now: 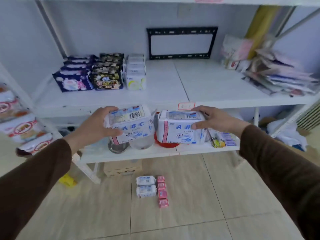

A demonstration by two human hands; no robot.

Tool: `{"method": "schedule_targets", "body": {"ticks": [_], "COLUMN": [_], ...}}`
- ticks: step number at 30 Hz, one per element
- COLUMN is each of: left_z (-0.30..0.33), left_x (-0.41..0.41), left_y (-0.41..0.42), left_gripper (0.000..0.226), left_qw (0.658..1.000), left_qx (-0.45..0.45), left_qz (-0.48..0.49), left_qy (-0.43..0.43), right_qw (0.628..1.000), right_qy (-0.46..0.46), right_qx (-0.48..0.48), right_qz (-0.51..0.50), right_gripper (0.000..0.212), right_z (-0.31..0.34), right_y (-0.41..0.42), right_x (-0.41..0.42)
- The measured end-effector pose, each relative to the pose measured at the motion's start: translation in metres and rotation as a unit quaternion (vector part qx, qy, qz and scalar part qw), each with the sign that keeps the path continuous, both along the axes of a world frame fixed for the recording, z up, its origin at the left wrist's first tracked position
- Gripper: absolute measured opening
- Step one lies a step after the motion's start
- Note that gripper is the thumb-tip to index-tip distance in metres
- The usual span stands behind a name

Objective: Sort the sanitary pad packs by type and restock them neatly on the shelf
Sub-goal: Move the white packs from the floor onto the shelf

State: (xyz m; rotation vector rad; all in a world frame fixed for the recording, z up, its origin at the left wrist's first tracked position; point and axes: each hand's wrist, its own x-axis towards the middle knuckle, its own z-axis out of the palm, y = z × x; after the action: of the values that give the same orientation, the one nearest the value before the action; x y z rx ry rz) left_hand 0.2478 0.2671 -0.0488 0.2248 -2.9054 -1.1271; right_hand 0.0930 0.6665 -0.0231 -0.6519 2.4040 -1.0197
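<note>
My left hand [94,126] grips a white and blue ABC pad pack [131,124], held in the air below the front edge of the white shelf [162,94]. My right hand [215,121] grips a second white and blue ABC pack [176,129] beside it. On the shelf's left stand three rows of packs: dark blue packs [72,80], black and gold packs [107,78] and white packs [136,78]. On the floor lie two white and blue packs [145,186] and a column of small pink packs [162,193].
A messy heap of mixed packs [277,75] fills the shelf's right end. A black frame [181,43] leans on the back wall. The lower shelf holds glass jars [119,146] and a red item [166,144]. Snack bags [22,129] hang at the left. A cardboard box [123,168] sits on the floor.
</note>
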Motion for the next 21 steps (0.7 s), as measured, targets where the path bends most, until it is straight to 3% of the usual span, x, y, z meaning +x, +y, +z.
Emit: {"method": "schedule_targets", "body": {"ticks": [5,12,21], "left_z": [0.039,0.049,0.064], "left_x": [-0.023,-0.095,-0.202], "left_y": [0.004,-0.008,0.027], "left_gripper": [0.086,0.096,0.079], "left_qw": [0.999,0.999,0.984], "left_qx": [0.024,-0.020,-0.085], "left_qz": [-0.007,-0.047,-0.148], "left_qy": [0.039,0.015,0.047], "right_qw": [0.999,0.996,0.990], "right_qy": [0.051,0.091,0.110], "right_qx": [0.004,0.014,0.059], "right_qz": [0.004,-0.013,-0.065], "right_gripper": [0.062,0.059,0.074], "right_z": [0.048,0.065,0.066], "right_y": [0.006,-0.012,-0.044], "right_x": [-0.048,-0.140,-0.229]}}
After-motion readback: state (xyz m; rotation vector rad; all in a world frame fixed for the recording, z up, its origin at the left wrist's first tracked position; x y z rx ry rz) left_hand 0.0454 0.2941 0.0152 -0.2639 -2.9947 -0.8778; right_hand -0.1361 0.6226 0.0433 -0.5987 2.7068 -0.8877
